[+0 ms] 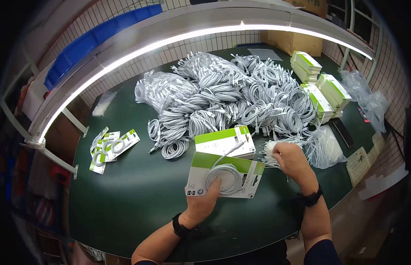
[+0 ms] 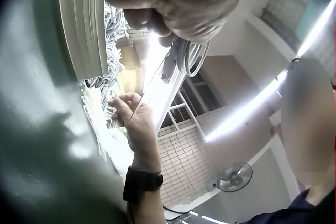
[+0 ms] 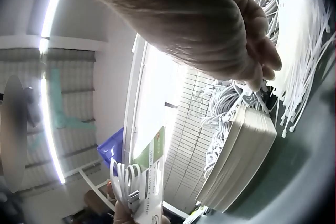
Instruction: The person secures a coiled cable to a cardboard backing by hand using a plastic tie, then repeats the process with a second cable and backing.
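1. My left grip (image 1: pixel 202 204) holds the card (image 1: pixel 198 174) from below, thumb closed over the coiled cable (image 1: pixel 235 176).
2. The card sits above the bench (image 1: pixel 117 203), long axis roughly 9-to-3; the cable's plug (image 1: pixel 237 145) points toward 1.
3. My right grip (image 1: pixel 295 163) has its fingers bent close together at the white ties (image 1: pixel 268 152), which lie toward its 10 o'clock; I can't tell whether one is caught.
4. I judge this decisive: the ties are nearer my right, with the card at its 9 o'clock.
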{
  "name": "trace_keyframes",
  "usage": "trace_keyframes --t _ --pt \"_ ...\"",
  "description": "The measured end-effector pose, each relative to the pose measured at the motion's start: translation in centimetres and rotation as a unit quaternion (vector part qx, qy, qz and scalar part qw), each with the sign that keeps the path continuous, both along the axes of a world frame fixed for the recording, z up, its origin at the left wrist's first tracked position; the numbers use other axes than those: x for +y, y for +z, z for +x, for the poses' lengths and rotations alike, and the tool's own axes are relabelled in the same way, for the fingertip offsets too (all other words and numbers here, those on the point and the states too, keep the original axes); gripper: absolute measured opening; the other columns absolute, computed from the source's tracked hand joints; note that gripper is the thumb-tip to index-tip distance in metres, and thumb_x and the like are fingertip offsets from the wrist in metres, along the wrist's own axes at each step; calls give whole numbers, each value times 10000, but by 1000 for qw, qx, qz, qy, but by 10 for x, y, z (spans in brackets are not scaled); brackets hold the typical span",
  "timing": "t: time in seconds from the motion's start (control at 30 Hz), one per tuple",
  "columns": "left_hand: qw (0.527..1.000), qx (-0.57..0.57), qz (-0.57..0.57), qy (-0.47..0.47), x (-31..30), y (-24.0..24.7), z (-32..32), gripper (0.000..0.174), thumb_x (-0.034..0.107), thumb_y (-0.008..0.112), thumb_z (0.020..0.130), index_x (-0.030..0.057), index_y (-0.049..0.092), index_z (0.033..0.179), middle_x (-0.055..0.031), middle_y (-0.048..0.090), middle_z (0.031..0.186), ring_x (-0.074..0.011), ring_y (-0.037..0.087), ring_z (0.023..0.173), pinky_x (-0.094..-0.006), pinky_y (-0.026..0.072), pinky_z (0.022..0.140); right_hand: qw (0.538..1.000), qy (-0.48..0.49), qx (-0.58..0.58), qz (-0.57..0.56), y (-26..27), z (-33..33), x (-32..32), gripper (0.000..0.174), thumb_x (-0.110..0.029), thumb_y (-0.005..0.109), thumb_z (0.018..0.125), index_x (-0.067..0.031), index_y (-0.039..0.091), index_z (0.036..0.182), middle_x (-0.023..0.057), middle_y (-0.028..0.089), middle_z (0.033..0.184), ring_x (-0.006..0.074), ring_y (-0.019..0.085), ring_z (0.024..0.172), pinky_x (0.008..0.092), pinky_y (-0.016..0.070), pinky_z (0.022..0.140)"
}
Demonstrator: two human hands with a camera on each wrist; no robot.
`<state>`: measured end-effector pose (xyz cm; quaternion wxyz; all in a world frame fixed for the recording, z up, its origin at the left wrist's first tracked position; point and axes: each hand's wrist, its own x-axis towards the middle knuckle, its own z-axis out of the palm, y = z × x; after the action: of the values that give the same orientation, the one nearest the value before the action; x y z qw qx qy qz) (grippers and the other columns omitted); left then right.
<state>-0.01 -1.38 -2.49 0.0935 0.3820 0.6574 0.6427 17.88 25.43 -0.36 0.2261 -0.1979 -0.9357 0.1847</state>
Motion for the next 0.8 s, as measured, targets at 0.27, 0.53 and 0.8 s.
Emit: trace_keyframes --t 0.27,0.53,0.8 --pt "952 280 46 -116 -14 13 4 246 65 831 799 1 768 1027 -80 696 718 -239 665 559 -328 506 515 932 -12 255 -256 20 -5 -12 101 -86 785 961 -6 727 988 6 696 814 53 597 703 254 479 630" --pt "882 379 92 -265 -2 45 6 394 109 820 755 -22 767 1122 -42 628 702 -160 575 538 -303 424 465 855 68 185 -480 33 -5 -22 71 -60 764 969 -10 718 991 36 724 884 65 662 728 205 522 634" --pt "839 451 56 -298 -12 44 7 407 158 823 719 18 786 1099 3 578 684 -129 529 549 -303 384 469 796 215 104 -557 25 -9 -30 40 -18 723 990 -7 689 1008 142 782 1047 149 773 842 229 588 663"
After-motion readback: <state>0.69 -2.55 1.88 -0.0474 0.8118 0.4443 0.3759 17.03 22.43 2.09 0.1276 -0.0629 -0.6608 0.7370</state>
